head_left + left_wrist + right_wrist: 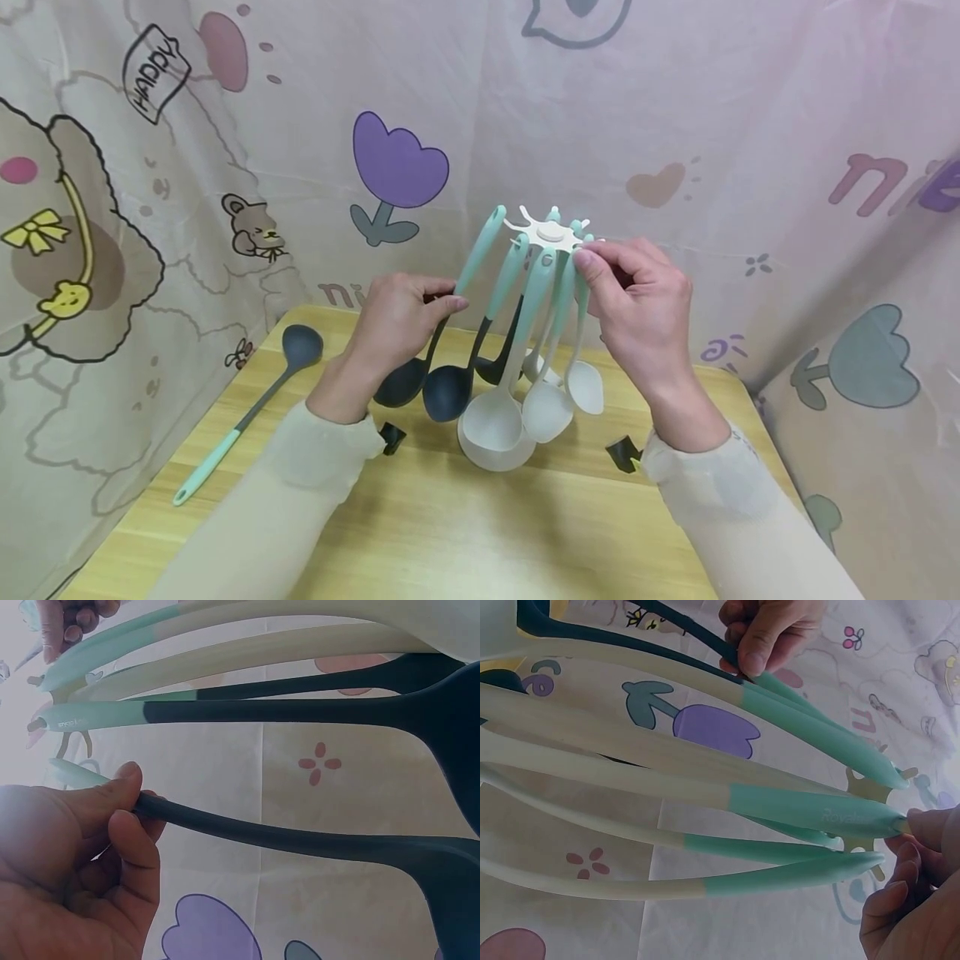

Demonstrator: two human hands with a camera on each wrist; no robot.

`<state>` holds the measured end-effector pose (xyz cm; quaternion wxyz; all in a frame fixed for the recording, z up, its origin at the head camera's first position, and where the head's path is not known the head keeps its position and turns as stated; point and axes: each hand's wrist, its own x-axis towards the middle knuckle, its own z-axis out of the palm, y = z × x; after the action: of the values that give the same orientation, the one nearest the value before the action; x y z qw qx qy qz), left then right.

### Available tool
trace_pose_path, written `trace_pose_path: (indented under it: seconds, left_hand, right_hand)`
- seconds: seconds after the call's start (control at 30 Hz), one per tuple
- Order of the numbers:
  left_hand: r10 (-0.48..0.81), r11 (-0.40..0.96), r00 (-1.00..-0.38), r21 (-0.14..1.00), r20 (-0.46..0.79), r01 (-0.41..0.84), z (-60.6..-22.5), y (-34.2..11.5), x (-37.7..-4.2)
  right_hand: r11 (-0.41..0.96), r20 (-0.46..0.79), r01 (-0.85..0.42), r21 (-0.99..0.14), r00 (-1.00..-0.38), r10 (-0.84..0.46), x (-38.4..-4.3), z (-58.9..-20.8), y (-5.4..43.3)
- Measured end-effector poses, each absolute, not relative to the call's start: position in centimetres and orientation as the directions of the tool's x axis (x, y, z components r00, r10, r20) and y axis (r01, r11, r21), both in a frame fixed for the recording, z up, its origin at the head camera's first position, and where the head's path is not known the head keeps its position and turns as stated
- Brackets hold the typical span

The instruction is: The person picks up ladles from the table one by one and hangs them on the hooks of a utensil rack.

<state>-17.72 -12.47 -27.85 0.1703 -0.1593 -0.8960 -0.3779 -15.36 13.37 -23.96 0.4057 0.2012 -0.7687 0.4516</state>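
Observation:
A white utensil rack (551,232) with hooked arms stands on the table, hung with mint-handled utensils. Among them are a white ladle (491,421), a white spoon (547,410) and a dark ladle (447,392). My left hand (393,321) pinches another dark ladle (247,829) just below its mint grip; its handle end is beside a hook on the rack's left. With thumb and fingers, my right hand (645,308) pinches a hook arm of the rack, at the end of a white utensil's mint handle (810,810).
A dark long-handled spoon (302,346) lies on the left of the wooden table (480,533). Printed cloth (487,125) hangs behind and at both sides. Small black pieces (622,454) show by the cuffs.

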Motion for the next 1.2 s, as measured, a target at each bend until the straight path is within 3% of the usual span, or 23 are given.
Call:
trace_pose_path:
  seconds: [1.2]
  left_hand:
    - [0.239,0.580,-0.913,0.705,0.332,0.408,-29.0,-10.1,-18.2]
  right_hand:
    - [0.545,0.816,-0.667,-0.507,-0.576,0.054,-15.5,-23.7,13.7]
